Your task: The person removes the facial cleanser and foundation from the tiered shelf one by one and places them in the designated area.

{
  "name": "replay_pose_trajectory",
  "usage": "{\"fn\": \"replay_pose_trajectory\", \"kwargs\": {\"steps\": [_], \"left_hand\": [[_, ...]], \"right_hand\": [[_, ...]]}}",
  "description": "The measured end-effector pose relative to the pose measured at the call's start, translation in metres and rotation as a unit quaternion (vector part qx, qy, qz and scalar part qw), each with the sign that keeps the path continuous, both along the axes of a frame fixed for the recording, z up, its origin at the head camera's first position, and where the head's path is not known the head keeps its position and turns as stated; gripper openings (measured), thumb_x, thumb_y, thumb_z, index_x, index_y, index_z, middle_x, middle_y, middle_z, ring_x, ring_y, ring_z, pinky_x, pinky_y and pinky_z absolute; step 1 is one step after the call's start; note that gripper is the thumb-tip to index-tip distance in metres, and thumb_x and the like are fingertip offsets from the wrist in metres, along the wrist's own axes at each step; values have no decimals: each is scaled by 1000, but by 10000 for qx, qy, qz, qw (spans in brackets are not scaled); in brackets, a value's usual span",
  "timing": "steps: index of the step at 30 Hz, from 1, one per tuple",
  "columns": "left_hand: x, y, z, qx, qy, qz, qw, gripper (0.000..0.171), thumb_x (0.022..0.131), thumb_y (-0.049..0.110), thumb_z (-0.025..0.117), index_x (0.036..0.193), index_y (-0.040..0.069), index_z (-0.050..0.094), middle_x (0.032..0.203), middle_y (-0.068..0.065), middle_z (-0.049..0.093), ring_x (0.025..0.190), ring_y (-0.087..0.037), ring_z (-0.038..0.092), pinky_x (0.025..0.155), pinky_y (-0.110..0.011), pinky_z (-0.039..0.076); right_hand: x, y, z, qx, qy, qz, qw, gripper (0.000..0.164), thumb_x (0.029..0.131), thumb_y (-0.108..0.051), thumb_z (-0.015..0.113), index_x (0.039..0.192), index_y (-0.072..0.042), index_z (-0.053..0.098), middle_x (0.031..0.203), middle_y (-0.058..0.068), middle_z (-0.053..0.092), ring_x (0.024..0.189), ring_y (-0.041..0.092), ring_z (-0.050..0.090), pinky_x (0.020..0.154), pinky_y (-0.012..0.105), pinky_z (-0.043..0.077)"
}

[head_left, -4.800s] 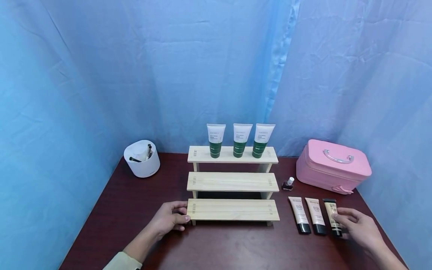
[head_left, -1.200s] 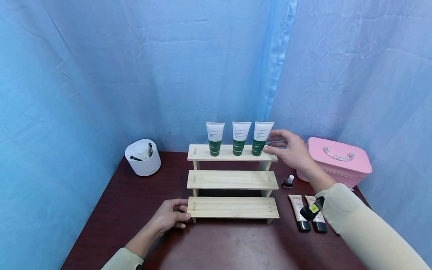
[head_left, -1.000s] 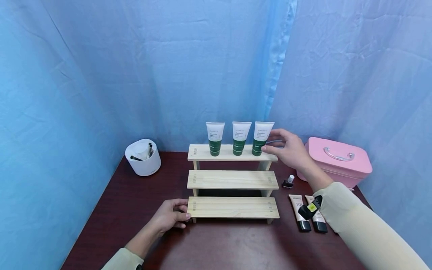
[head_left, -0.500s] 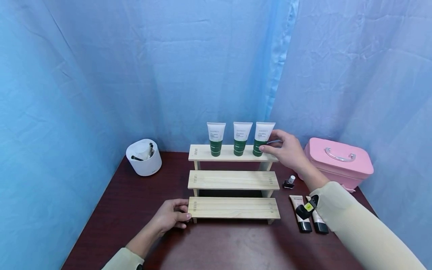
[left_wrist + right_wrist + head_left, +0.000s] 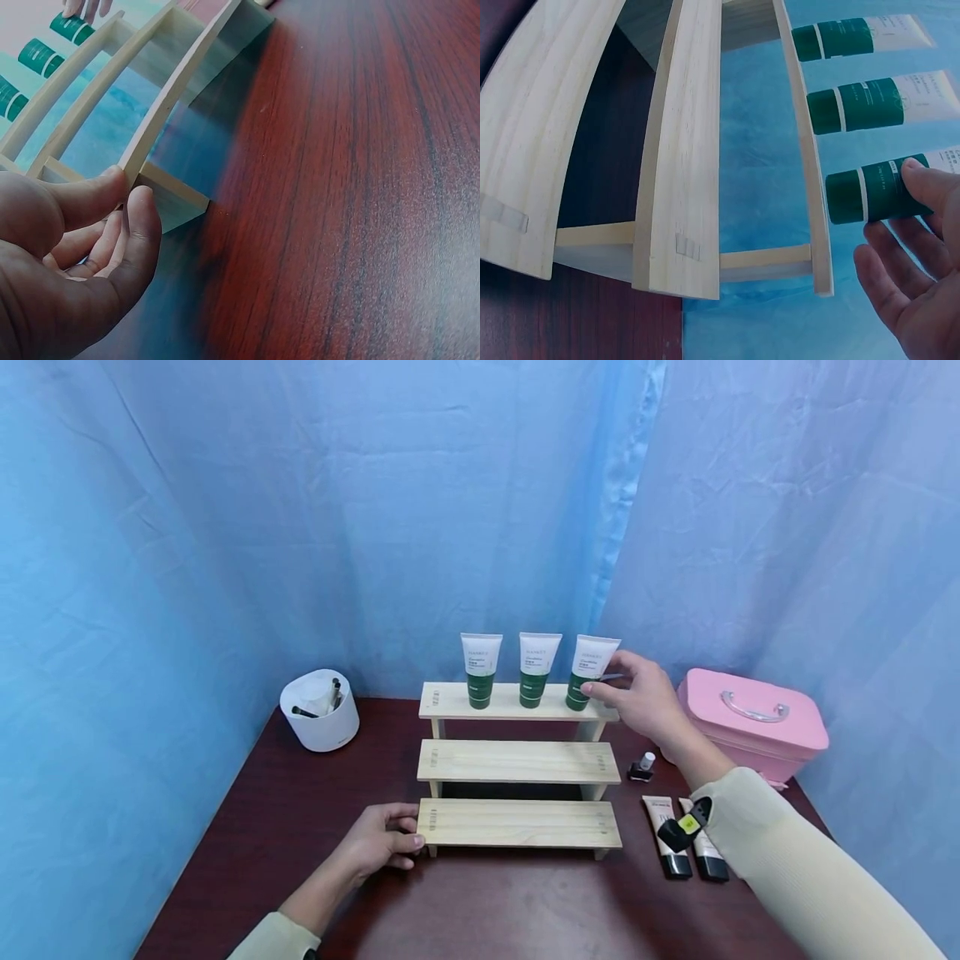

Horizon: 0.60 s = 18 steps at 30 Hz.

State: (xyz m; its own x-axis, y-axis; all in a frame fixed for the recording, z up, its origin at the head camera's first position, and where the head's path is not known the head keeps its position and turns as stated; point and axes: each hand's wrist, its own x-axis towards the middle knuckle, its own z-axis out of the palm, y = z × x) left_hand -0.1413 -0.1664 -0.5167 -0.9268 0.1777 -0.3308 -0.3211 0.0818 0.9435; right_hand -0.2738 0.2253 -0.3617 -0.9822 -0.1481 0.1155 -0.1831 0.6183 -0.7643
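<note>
Three white-and-green squeeze tubes stand cap-down on the top tier of a wooden step rack (image 5: 517, 762). My right hand (image 5: 645, 697) grips the rightmost squeeze tube (image 5: 596, 653) near its green lower part, thumb in front. That tube leans slightly right, its cap at the top board. The middle tube (image 5: 538, 656) and the left tube (image 5: 480, 658) are untouched. At the rack's lower left, my left hand (image 5: 375, 839) pinches the end of the bottom board (image 5: 169, 97) between thumb and fingers. The right wrist view shows the held tube's green cap (image 5: 845, 197) plainly.
Two BB cream tubes (image 5: 666, 835) lie right of the rack, partly under the right sleeve (image 5: 795, 843). Behind them are a small dark bottle (image 5: 642, 768) and a pink case (image 5: 757, 718). A white pot (image 5: 322, 722) with brushes stands at the back left.
My right hand has gone from a gold tube on the table's right to the top tier. Within the last half second, the rightmost tube has shifted slightly right and tilted. My left hand stays put.
</note>
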Motion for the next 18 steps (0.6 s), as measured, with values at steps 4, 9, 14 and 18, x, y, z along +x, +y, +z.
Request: {"fn": "replay_pose_trajectory", "kwargs": {"steps": [4, 9, 14, 18], "left_hand": [[2, 0, 0, 29, 17, 10, 10000, 61, 86, -13, 72, 142, -14, 48, 101, -11, 58, 71, -16, 65, 60, -32, 62], [4, 0, -1, 30, -19, 45, 10000, 60, 86, -12, 72, 142, -13, 50, 102, -12, 58, 75, -16, 68, 59, -32, 62], [2, 0, -2, -9, -79, 96, 9999, 59, 87, -12, 72, 142, -11, 51, 102, -12, 58, 77, -18, 68, 59, -33, 62], [0, 0, -2, -11, -113, 157, 9998, 58, 87, -11, 72, 142, -9, 53, 103, -13, 59, 76, -18, 68, 59, -34, 63]], "right_hand": [[11, 7, 1, -203, 62, 18, 9998, 52, 91, -43, 78, 130, -13, 62, 125, 11, 71, 118, 30, 67, 79, 32, 61], [35, 21, 4, -303, 124, 124, 9994, 48, 92, -42, 77, 126, -10, 65, 119, 14, 73, 100, 24, 73, 76, 25, 60], [68, 42, -1, -252, 12, 114, 9996, 46, 94, -39, 75, 127, -8, 63, 115, 11, 73, 89, 6, 73, 73, 26, 62], [96, 59, -11, -709, -296, 225, 9968, 45, 98, -28, 72, 132, -2, 58, 110, 3, 72, 91, 8, 74, 73, 32, 65]]}}
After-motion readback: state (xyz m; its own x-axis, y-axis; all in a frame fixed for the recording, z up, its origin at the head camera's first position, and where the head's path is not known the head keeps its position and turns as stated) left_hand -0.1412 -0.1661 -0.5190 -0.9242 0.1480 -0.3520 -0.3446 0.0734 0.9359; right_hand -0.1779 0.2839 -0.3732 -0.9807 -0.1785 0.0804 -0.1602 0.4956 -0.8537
